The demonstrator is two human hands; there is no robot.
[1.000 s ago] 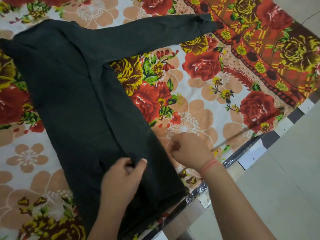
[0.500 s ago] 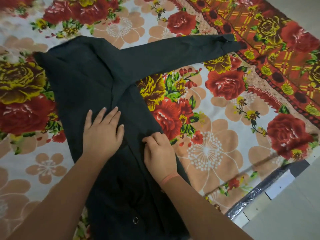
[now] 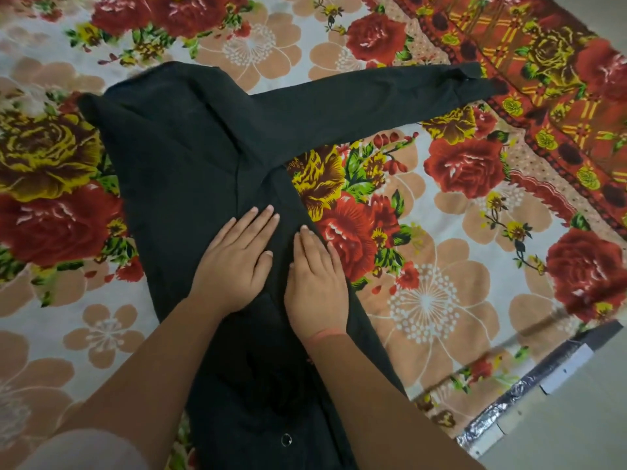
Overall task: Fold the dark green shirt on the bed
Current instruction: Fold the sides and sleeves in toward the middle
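Note:
The dark green shirt point(image 3: 190, 157) lies flat on the flowered bed sheet point(image 3: 441, 273), its body running from the upper left down to the bottom middle. One long sleeve point(image 3: 373, 96) stretches out to the upper right. My left hand point(image 3: 234, 262) rests flat on the shirt's middle, fingers straight and together. Beside it, my right hand point(image 3: 315, 283) presses flat on the folded right edge of the shirt, fingers straight. A small round snap point(image 3: 286, 439) shows on the fabric near the bottom.
The bed's edge point(image 3: 529, 398) with a shiny strip runs along the lower right, with grey floor point(image 3: 576, 435) beyond it. A red and yellow patterned border of the sheet point(image 3: 543, 62) fills the upper right. A pale garment edge point(image 3: 84, 449) shows at the bottom left.
Both hands moved up the shirt from its lower hem to its middle. The right hand, curled at the fabric edge half a second ago, now lies flat. The view shifted so the shirt sits lower and to the right.

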